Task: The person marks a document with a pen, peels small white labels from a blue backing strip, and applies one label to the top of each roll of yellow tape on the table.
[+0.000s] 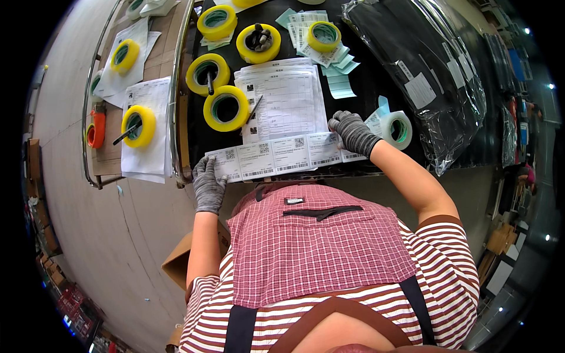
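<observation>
A strip of white printed labels stretches along the near edge of the black table, between my two grey-gloved hands. My left hand is closed at the strip's left end, its fingertips on the label edge. Farther right, my right hand curls its fingers over the strip, with the thumb tucked out of sight. Just beyond that hand stands a label roll, its tail of labels running under the fingers. A stack of printed sheets lies behind the strip, with a pen on its left side.
Several yellow tape rolls sit at the left of the table. Loose label slips lie at the back. Black plastic-wrapped packages fill the right. A wheeled cart with papers, tape and an orange tape dispenser adjoins on the left.
</observation>
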The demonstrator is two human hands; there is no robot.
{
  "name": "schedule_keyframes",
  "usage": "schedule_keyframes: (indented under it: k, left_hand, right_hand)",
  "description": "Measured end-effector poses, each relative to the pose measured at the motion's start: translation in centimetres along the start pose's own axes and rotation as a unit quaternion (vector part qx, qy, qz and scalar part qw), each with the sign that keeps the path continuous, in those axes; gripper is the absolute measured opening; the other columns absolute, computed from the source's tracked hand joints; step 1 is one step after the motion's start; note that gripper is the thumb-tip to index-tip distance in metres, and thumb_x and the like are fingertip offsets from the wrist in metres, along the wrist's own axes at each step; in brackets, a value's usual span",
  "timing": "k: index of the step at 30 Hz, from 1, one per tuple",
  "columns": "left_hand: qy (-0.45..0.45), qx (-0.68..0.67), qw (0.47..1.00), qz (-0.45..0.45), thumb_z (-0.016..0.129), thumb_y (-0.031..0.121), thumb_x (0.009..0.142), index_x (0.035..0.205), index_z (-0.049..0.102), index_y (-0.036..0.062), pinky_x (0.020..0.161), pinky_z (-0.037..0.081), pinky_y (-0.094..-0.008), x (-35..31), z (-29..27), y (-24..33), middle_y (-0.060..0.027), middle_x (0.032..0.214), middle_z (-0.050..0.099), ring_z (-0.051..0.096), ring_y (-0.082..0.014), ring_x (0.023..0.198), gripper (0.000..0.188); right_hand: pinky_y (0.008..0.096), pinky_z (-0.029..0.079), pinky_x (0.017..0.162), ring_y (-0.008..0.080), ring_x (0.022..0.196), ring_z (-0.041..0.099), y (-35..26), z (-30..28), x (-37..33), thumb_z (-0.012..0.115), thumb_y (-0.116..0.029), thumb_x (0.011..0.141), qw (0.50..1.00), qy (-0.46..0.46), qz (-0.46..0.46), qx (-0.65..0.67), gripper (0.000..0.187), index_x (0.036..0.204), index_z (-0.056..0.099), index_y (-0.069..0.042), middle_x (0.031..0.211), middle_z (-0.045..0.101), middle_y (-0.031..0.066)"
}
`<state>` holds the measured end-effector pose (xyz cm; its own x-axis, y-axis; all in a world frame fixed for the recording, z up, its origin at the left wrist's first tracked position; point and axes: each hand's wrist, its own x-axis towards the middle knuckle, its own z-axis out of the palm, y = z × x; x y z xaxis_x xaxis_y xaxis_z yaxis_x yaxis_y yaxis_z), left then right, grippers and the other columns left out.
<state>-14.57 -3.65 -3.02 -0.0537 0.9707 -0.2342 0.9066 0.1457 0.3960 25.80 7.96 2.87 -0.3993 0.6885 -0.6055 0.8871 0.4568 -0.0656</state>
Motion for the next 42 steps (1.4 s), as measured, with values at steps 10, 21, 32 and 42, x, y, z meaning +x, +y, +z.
schedule_keyframes:
  k: [10, 21, 32, 42]
  left_hand:
    - [0.001, 0.043, 0.996, 0.074, 0.081, 0.033, 0.062, 0.135, 0.042, 0.0098, 0.107, 0.028, -0.0473, -0.8, 0.2, 1.4, -0.0145, 0.136, 0.042, 0.036, -0.0323, 0.129, 0.087]
    - [0.054, -0.041, 0.985, 0.161, 0.076, 0.048, 0.065, 0.142, 0.03, 0.0068, 0.11, 0.021, -0.0476, -1.1, 2.1, 4.4, -0.016, 0.141, 0.037, 0.029, -0.0328, 0.135, 0.098]
    - [-0.057, -0.548, 0.826, -0.119, 0.069, 0.022, 0.084, 0.121, 0.051, 0.0018, 0.081, 0.049, -0.0361, -4.2, -3.0, 3.9, -0.008, 0.108, 0.06, 0.057, -0.0201, 0.095, 0.046]
    - [0.014, -0.905, 0.388, -0.173, 0.067, 0.014, 0.082, 0.123, 0.048, 0.0058, 0.103, 0.04, -0.0479, -5.3, -7.9, 3.4, -0.0119, 0.123, 0.055, 0.051, -0.0263, 0.115, 0.046]
  right_hand:
    - [0.0406, 0.047, 0.079, 0.0298, 0.089, 0.061, 3.0, 0.6, -0.3, 0.076, -0.022, 0.067, 0.991, -0.026, -0.105, 0.08, 0.028, 0.09, 0.065, -0.01, 0.089, 0.062, 0.0104]
    - [0.0325, 0.049, 0.068, 0.0212, 0.072, 0.062, -7.8, -8.8, -0.4, 0.076, -0.018, 0.076, 0.835, 0.033, -0.265, 0.48, 0.028, 0.089, 0.058, 0.0, 0.074, 0.062, 0.0131]
    - [0.0299, 0.048, 0.08, 0.0145, 0.089, 0.06, -20.6, -7.3, 5.0, 0.072, -0.025, 0.081, 0.766, 0.156, -0.231, 0.579, 0.033, 0.1, 0.061, -0.002, 0.09, 0.065, 0.0076]
    - [0.0377, 0.044, 0.094, 0.0289, 0.108, 0.054, -11.0, -3.5, 13.5, 0.052, -0.009, 0.085, 0.963, 0.225, -0.151, 0.003, 0.029, 0.111, 0.062, -0.009, 0.115, 0.059, 0.0135]
